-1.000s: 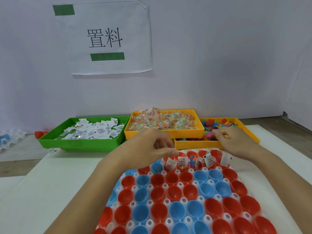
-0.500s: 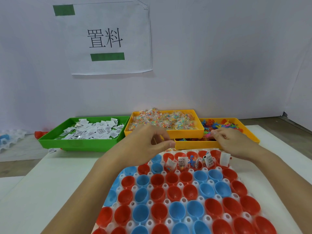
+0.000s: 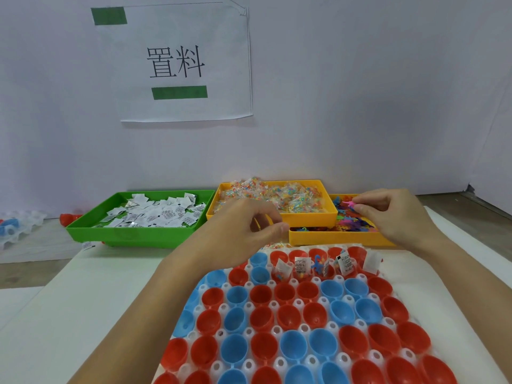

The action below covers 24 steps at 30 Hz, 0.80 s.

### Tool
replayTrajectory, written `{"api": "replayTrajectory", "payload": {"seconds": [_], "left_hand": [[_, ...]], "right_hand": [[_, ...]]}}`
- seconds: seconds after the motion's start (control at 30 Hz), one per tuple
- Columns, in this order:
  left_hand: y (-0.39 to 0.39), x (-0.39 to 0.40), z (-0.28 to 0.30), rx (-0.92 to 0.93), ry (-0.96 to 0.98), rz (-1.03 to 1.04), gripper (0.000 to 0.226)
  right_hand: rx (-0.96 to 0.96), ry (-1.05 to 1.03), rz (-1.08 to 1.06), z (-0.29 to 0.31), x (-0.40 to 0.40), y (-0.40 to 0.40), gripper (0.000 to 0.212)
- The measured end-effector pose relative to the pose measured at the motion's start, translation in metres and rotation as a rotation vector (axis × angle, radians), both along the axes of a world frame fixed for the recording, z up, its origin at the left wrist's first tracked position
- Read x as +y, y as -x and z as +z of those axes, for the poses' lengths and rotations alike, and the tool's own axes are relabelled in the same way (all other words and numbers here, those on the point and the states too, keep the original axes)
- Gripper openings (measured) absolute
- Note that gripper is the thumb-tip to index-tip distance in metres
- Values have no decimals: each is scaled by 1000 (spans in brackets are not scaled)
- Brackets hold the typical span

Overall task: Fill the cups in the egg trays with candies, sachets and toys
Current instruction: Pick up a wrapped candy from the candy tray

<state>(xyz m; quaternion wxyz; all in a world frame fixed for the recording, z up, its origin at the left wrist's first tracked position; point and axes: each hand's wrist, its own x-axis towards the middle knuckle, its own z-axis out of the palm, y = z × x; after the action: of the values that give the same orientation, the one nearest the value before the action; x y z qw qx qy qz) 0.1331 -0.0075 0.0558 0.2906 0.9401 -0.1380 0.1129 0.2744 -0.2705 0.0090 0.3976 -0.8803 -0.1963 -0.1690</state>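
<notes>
behind the work surface a pale wall is seen, with a paper sign [image 3: 177, 62] taped to it by green strips. on the white mat [image 3: 83, 300] three bins are lined along the far edge: a green tray [image 3: 133, 235] of white sachets [image 3: 158, 212], a yellow tray [image 3: 307, 217] heaped with wrapped candies [image 3: 277, 195], and a second yellow tray [image 3: 332, 239] of coloured toys [image 3: 352, 223], partly overlapped by the candy tray. nearer the camera the egg tray [image 3: 302, 327] is laid, its red and blue cups [image 3: 291, 345] mostly unfilled; sachets and small toys are seen only in cups of the far rows. far left, another clear tray [image 3: 16, 223] with blue pieces is left on the floor. the left hand [image 3: 243, 231] is held above the egg tray's far left corner, fingers curled toward the thumb; whether anything is pinched cannot be told. the right hand [image 3: 393, 214] is held over the toy tray, and a small pink toy [image 3: 349, 203] is pinched between thumb and forefinger
</notes>
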Motion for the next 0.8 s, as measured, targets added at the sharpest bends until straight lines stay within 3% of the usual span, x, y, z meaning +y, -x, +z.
{"api": "replayTrajectory", "payload": {"seconds": [0.13, 0.23, 0.33, 0.43, 0.5, 0.67, 0.8], "left_hand": [[3, -4, 4, -12, 22, -1, 17], [4, -8, 7, -63, 52, 11, 15], [5, -13, 10, -104, 135, 67, 5], [7, -16, 14, -106, 223, 101, 18], [8, -18, 18, -75, 241, 85, 13], [12, -15, 23, 33, 355, 78, 7], [14, -12, 25, 104, 448, 106, 8]], "right_hand": [[8, -148, -24, 11, 4, 9, 13], [36, -226, 111, 32, 14, 25, 15], [69, -169, 317, 55, 30, 48, 25], [74, -120, 454, 69, 46, 69, 27], [47, -95, 497, 72, 56, 79, 26], [14, -85, 481, 69, 69, 88, 22], [0, -58, 426, 66, 70, 86, 2]]}}
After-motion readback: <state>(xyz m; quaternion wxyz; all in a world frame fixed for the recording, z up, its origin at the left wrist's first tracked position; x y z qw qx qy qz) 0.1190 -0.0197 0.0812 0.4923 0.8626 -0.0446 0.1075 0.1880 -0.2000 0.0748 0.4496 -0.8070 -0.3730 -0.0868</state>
